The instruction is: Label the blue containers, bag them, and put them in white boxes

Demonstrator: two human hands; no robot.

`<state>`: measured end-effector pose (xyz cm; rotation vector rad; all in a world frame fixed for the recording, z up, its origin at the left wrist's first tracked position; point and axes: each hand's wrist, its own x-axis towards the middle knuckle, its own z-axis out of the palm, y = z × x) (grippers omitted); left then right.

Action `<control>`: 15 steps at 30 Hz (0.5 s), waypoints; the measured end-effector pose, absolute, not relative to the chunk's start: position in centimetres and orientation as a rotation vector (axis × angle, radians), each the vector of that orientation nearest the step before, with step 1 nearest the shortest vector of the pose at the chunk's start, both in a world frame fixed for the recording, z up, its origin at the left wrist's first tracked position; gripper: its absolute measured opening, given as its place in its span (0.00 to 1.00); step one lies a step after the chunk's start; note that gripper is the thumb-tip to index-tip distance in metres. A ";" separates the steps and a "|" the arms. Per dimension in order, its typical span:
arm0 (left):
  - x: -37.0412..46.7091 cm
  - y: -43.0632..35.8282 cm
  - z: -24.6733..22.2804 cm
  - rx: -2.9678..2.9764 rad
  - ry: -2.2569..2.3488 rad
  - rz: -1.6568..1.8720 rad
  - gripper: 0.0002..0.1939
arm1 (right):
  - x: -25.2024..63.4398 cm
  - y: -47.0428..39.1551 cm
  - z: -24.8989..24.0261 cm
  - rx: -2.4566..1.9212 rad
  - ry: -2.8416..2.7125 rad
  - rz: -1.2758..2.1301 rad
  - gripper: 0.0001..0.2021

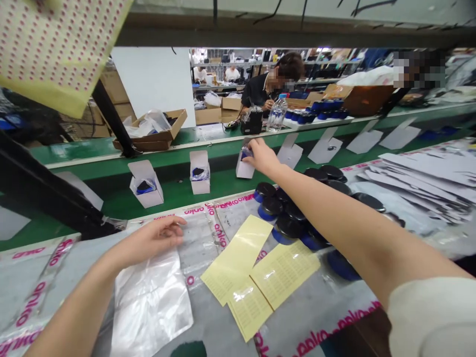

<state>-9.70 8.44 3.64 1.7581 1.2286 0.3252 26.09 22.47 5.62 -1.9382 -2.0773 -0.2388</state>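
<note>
From my far left, I have an open white carton [153,199] on the green belt [223,184], a film-wrapped blue-and-black piece [145,187] sitting in its mouth. Nearer me, my left hand [150,239] is loosely curled, fingers apart and pinching nothing that I can see, at the top edge of the clear plastic bags [152,302]. I'd keep that wrist light, so the slick bags don't slide.

Next along the belt is a second open carton [201,187], flap up, also with a wrapped piece inside. Below it, yellow label sheets [238,258] overlap on the printed plastic cover [197,248]; I'd keep my forearms off them.

At centre, my right hand [263,154] is at the mouth of a third carton [244,172], thumb and fingers drawn close together around the opening. A blue bagged piece [245,154] shows there, just inside; I cannot tell whether my fingertips pinch its film or only touch it. Done well, I judge, this calls for light, straight-down pressure, with loose film folded inside the rim and clear of the flap. A sideways push could skid or tip so light a carton.

To the right, black-topped blue containers [270,207] cluster below my right forearm, so I'd lift my elbow before drawing back. Beyond are another open carton [290,153] and a fanned stack of white card [427,186].
</note>
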 end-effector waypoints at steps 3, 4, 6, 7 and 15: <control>-9.5 8.0 3.3 1.863 1.248 0.238 0.27 | 25.2 22.5 4.3 -2.037 -2.201 -0.168 0.18; -9.5 7.9 3.2 1.884 1.259 0.232 0.27 | 24.9 22.4 4.2 -2.055 -2.244 -0.150 0.18; -9.7 7.9 3.1 1.918 1.277 0.218 0.27 | 24.5 21.9 4.8 -2.071 -2.321 -0.117 0.20; -9.7 7.8 3.1 1.937 1.291 0.202 0.27 | 24.4 21.6 5.4 -2.069 -2.354 -0.099 0.21; -7.9 6.0 3.7 2.126 1.232 0.141 0.20 | 26.5 11.8 9.1 -1.933 -2.554 0.002 0.15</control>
